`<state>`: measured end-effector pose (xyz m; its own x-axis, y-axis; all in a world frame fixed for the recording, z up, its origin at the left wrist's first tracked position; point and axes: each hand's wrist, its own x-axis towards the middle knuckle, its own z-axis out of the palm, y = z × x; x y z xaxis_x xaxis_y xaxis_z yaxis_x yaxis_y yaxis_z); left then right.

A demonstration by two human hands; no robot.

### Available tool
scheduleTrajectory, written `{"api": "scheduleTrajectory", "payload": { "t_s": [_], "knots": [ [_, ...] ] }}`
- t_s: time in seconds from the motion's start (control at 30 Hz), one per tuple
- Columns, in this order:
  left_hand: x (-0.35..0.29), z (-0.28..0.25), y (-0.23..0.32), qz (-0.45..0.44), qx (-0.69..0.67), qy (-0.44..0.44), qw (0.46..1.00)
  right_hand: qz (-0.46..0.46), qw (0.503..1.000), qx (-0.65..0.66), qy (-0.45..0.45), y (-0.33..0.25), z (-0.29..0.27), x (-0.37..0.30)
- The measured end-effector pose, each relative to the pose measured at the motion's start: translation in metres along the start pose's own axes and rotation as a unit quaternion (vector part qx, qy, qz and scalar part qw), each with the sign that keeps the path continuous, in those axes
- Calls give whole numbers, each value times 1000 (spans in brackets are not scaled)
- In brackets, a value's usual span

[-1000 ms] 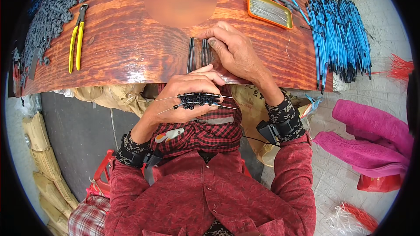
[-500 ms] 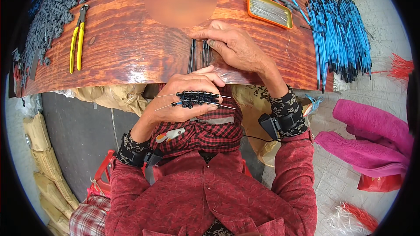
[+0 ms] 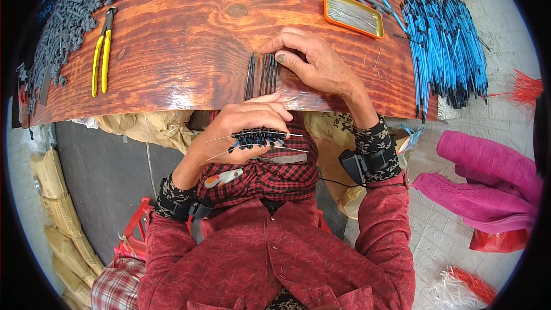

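My left hand (image 3: 241,123) is closed around a bundle of thin rods with black tips and some blue showing (image 3: 258,138). Thin metal wires cross the bundle at its near end and stick out on both sides. Beyond the fingers, black rods (image 3: 261,74) lie on the table edge, slightly fanned; the hand hides whether they belong to the same bundle. At their far tips is my right hand (image 3: 321,63), index finger and thumb curled in around the ends. Anything small pinched there is too fine to make out.
Yellow-handled pliers (image 3: 101,60) lie on the wooden table (image 3: 172,51) at left, beside piled grey plastic parts (image 3: 69,34). At right are an orange-rimmed tin (image 3: 326,8) of thin metal pins and a heap of blue rods with black tips (image 3: 447,46). Pink towels (image 3: 482,183) sit farther right.
The near end of the bundle in my left hand has tilted and shows more blue. My right hand has shifted slightly right, and the black rods' far ends look more spread.
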<state>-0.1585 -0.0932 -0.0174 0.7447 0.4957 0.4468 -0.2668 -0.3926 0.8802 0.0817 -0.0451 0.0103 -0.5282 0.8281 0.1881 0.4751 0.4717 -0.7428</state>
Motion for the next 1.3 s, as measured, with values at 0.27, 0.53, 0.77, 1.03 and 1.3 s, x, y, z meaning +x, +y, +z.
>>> {"api": "scheduleTrajectory", "payload": {
  "t_s": [0.27,0.53,0.77,1.03,1.3],
  "knots": [
    [3,1,2,2,11,0,1000,18,1000,11,4,-1,1,1],
    [3,-1,3,-3,2,-11,1000,34,999,1,-6,-5,3,8],
    [4,1,4,-7,-2,-2,1000,-4,998,-62,8,-3,9,15],
    [-3,3,3,-14,-4,18,1000,-5,1000,4,-2,-3,7,4],
    [-3,7,2,-50,3,34,998,24,997,-72,-11,-9,2,6]
  ]
}}
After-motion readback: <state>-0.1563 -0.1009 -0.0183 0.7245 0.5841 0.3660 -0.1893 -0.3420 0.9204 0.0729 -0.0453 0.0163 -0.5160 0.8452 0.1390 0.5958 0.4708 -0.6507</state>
